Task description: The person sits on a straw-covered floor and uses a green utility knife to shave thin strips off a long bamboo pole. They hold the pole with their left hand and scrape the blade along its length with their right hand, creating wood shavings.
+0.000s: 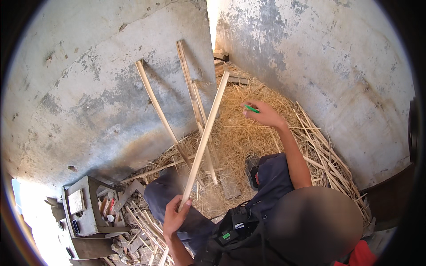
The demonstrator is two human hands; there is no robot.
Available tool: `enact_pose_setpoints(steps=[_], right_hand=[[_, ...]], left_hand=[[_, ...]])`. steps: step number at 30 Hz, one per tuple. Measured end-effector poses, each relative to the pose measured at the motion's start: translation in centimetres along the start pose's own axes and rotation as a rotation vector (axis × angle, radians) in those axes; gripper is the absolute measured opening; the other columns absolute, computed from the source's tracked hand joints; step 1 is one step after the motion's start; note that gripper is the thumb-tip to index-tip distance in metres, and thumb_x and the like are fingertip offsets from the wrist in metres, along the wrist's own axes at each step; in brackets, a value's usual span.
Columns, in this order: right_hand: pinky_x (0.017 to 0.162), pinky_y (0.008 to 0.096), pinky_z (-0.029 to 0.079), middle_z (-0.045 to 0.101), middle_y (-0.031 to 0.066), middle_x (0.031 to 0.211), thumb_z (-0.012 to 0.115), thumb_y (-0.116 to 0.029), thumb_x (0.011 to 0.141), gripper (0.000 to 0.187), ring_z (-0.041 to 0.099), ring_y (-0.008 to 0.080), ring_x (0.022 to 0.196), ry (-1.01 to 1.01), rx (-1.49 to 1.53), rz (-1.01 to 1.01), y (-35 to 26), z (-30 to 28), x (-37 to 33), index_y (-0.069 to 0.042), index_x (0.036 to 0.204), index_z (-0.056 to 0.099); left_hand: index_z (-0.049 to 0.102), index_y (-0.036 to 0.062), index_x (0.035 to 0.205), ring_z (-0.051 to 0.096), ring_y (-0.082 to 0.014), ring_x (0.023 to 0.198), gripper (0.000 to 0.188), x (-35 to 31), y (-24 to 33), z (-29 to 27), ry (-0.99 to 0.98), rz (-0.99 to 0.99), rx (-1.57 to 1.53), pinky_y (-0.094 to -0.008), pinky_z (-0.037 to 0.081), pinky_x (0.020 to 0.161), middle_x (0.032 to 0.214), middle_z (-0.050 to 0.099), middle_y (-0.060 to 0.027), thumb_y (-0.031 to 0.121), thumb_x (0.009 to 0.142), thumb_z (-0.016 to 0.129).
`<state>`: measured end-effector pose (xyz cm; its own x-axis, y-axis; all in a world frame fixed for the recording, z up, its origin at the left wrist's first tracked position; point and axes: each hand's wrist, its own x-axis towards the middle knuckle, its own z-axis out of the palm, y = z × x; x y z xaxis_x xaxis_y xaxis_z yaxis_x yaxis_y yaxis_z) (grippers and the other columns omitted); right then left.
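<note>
My left hand (176, 212) is closed round the lower end of a long pale wooden strip (205, 139), which slants up and away to the right. The strip's far end stands in front of the wall corner, above the shavings. Out to the right and farther forward, my right hand (266, 114) is closed on a small green object (252, 109). Part of it shows between the fingers, but its kind is too small to tell. This hand is apart from the strip, over the shavings (242, 137).
Several wooden strips (156, 104) lean on the left wall (84, 84). Thin sticks (326, 155) are heaped along the right wall (337, 75). At the lower left stands an open wooden box (84, 224) with small items inside, beside more sticks (146, 224) and scraps.
</note>
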<state>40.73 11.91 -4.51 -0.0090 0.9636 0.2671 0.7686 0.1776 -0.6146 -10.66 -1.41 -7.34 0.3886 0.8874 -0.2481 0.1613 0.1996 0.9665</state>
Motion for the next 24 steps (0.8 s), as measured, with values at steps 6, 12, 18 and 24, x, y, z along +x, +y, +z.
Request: enact_pose_setpoints(steps=[6, 12, 18, 24], right_hand=[[0.046, 0.0217, 0.029, 0.076, 0.0032, 0.096, 0.065, -0.03, 0.111, 0.051, 0.035, 0.0018, 0.052, -0.23, 0.876, 0.089, -10.7, 0.2, -1.3, -0.004, 0.153, 0.058], [0.044, 0.0225, 0.028, 0.069, 0.002, 0.082, 0.068, -0.027, 0.11, 0.036, 0.038, 0.002, 0.048, 0.016, 1.062, 0.188, -8.1, 2.0, -0.6, -0.002, 0.136, 0.066], [0.044, 0.0216, 0.027, 0.067, 0.0004, 0.08, 0.068, -0.031, 0.11, 0.037, 0.038, 0.0018, 0.048, 0.237, 1.109, 0.192, -7.8, 0.3, -0.8, -0.004, 0.136, 0.065], [0.048, 0.0206, 0.035, 0.069, 0.0031, 0.091, 0.066, -0.027, 0.108, 0.03, 0.048, 0.0035, 0.057, 0.312, 0.941, 0.107, -8.7, 0.6, -1.6, -0.007, 0.13, 0.062]], left_hand=[[0.073, 0.0001, 0.123, 0.055, -0.0078, 0.082, 0.023, 1.2, 2.6, 4.8, -0.039, 0.078, 0.105, -0.028, 0.047, 0.077, 0.086, 0.064, 0.0004, 0.018, 0.109, 0.071], [0.071, 0.003, 0.134, 0.057, -0.0055, 0.071, 0.032, 1.9, 4.1, 6.4, -0.094, 0.055, 0.073, -0.0249, 0.046, 0.063, 0.088, 0.068, 0.0003, 0.02, 0.107, 0.074], [0.07, 0.0005, 0.131, 0.057, -0.0038, 0.065, 0.027, 1.4, 2.1, 4.8, -0.044, 0.095, 0.065, -0.0207, 0.044, 0.056, 0.094, 0.076, -0.0019, 0.02, 0.112, 0.068], [0.072, -0.0008, 0.122, 0.048, -0.0024, 0.056, 0.026, 1.8, 2.1, 4.5, 0.034, 0.113, -0.045, -0.0199, 0.036, 0.05, 0.076, 0.061, 0.0025, 0.02, 0.117, 0.058]])
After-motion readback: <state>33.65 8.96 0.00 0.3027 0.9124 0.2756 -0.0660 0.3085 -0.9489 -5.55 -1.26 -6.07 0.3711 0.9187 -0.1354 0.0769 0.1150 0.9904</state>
